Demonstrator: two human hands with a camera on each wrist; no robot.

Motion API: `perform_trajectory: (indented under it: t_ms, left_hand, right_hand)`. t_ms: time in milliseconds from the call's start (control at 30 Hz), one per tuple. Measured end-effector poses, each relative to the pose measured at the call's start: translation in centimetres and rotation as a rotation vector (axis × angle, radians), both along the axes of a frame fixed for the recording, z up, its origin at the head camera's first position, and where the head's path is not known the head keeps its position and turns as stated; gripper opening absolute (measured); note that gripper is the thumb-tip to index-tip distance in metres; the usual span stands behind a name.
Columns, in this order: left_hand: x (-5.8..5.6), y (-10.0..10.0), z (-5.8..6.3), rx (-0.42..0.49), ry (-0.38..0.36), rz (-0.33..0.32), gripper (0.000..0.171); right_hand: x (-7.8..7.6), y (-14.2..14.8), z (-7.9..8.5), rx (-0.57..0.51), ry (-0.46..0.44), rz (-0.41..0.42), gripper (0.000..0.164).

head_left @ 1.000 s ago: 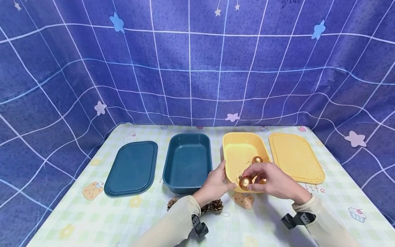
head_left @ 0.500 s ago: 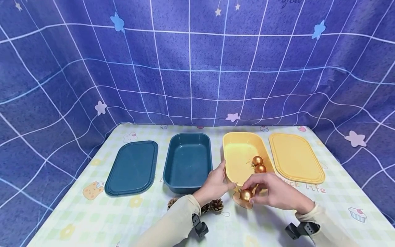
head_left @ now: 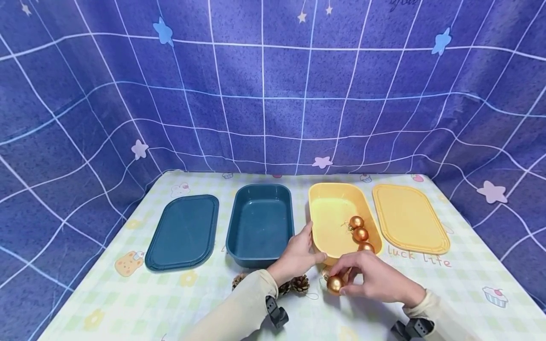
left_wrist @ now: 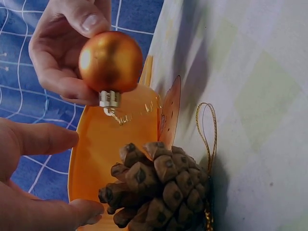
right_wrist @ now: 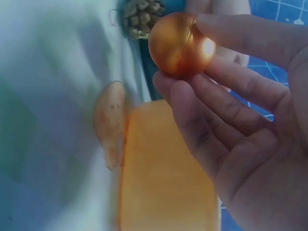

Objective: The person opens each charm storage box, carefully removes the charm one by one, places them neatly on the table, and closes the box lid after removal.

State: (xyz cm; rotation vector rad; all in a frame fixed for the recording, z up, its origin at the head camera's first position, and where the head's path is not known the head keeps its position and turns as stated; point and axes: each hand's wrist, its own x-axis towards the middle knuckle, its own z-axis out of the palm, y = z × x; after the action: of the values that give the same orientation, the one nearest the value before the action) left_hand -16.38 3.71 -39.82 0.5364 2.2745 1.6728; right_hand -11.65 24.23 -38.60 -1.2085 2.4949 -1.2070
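Note:
My right hand (head_left: 368, 279) pinches a gold Christmas bauble (head_left: 334, 285) between thumb and fingers, in front of the yellow box (head_left: 330, 218). A metal cap and a thin gold cord (left_wrist: 132, 116) hang from the bauble in the left wrist view. Three more gold baubles (head_left: 360, 234) lie in a row along the box's right wall. My left hand (head_left: 298, 253) rests against the box's near left corner, its thumb and fingers spread and fairly straight. Pine cones (head_left: 300, 284) lie on the table by my left forearm, which partly hides them.
A dark blue box (head_left: 260, 227) stands left of the yellow one. Its matching blue lid (head_left: 183, 232) lies further left, and a yellow lid (head_left: 410, 218) lies on the right. A checked cloth (head_left: 128, 308) covers the table, with a blue curtain (head_left: 273, 113) behind.
My right hand has carried a bauble from over the yellow box toward me, past its near wall. Three baubles now show inside the box. My left hand has stayed put.

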Motion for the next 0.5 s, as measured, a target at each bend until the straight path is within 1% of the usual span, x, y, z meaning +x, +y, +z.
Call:
perform_trajectory:
  t_ms: [167, 367, 500]
  left_hand:
    - [-0.1, 0.1, 0.0, -0.008, 0.010, -0.006, 0.091]
    - [-0.1, 0.1, 0.0, -0.012, 0.015, -0.006, 0.090]
    - [0.0, 0.1, -0.1, -0.020, 0.013, 0.003, 0.090]
  right_hand:
    - [0.4, -0.5, -0.7, 0.013, 0.036, -0.051, 0.023]
    - [0.8, -1.3, -1.8, 0.045, 0.048, -0.148, 0.021]
    - [1.1, -1.8, -2.3, 0.076, 0.088, -0.209, 0.021]
